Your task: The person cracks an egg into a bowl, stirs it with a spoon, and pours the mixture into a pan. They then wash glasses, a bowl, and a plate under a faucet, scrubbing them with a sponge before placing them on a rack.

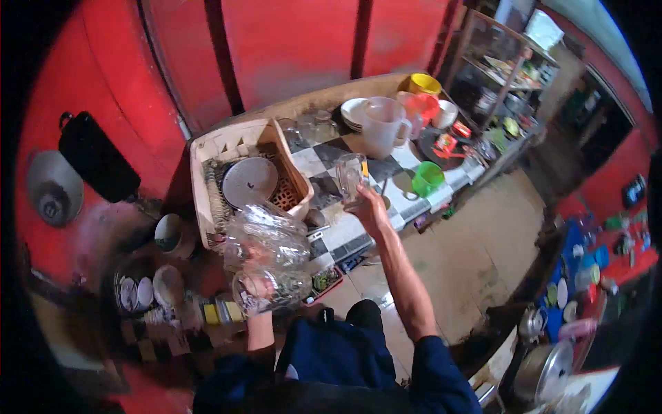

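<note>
Several clear glasses [272,238] are bunched together above the near corner of the basket, with my left hand [256,276] behind and under them, seen through the glass. The fingers are partly hidden but wrapped round the glassware. My right hand [370,207] holds one clear glass mug [349,172] upright over the checkered table [331,162]. A cream plastic basket [200,155] stands at the table's left end, with a round plate [249,182] inside it. Other clear glasses [323,126] stand behind the basket's right side.
A translucent pitcher [381,127], stacked white plates [354,112], a green cup [428,179] and a yellow container [424,84] are on the table. A shelf [507,76] stands at the back right. Pots [545,369] and dishes are at the lower right.
</note>
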Demonstrator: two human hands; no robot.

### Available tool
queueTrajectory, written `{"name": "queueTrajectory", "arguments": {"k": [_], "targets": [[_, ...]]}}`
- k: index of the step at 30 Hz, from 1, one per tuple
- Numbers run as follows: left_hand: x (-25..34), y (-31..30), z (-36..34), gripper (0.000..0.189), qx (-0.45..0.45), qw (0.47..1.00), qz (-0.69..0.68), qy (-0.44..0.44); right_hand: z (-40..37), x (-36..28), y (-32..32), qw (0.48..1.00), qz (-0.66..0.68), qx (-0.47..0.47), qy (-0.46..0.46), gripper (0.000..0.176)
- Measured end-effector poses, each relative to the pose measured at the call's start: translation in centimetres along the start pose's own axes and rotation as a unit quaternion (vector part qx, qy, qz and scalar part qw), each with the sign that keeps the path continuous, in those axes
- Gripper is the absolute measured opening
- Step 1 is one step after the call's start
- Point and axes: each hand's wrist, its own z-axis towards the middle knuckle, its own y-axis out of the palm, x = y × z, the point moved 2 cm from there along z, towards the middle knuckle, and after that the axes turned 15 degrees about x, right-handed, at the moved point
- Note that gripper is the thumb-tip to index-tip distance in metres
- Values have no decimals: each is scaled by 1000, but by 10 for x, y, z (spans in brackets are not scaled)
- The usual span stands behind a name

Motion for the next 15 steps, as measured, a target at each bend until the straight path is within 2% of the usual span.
{"name": "queueTrajectory", "arguments": {"k": [1, 3, 4, 5, 7, 8, 10, 11, 14, 15], "targets": [[-7, 7, 0, 43, 5, 1000, 0, 12, 32, -4, 1, 999, -38, -19, -7, 46], [-22, 21, 0, 42, 15, 999, 1, 41, 95, -10, 6, 968, -221, 112, -47, 50], [-27, 26, -2, 42, 23, 998, 3, 58, 117, -17, 14, 938, -303, 124, -116, 61], [-32, 30, -7, 42, 34, 996, 7, 77, 172, 0, 0, 848, -447, 145, -245, 70], [-45, 41, -10, 42, 53, 992, 7, 113, 207, -7, 21, 785, -574, 69, -225, 73], [-51, 49, -11, 42, 56, 990, 10, 130, 223, -9, 31, 789, -570, 51, -223, 73], [-67, 67, -12, 41, 68, 985, 12, 159, 249, 0, 49, 717, -652, -74, -236, 71], [-75, 77, -11, 41, 73, 982, 11, 174, 264, 6, 62, 717, -648, -90, -239, 71], [-103, 101, -13, 41, 90, 972, 5, 216, 283, 22, 102, 601, -684, -189, -368, 66], [-112, 109, -16, 40, 99, 969, 5, 227, 289, 30, 111, 601, -681, -209, -362, 66]]}}
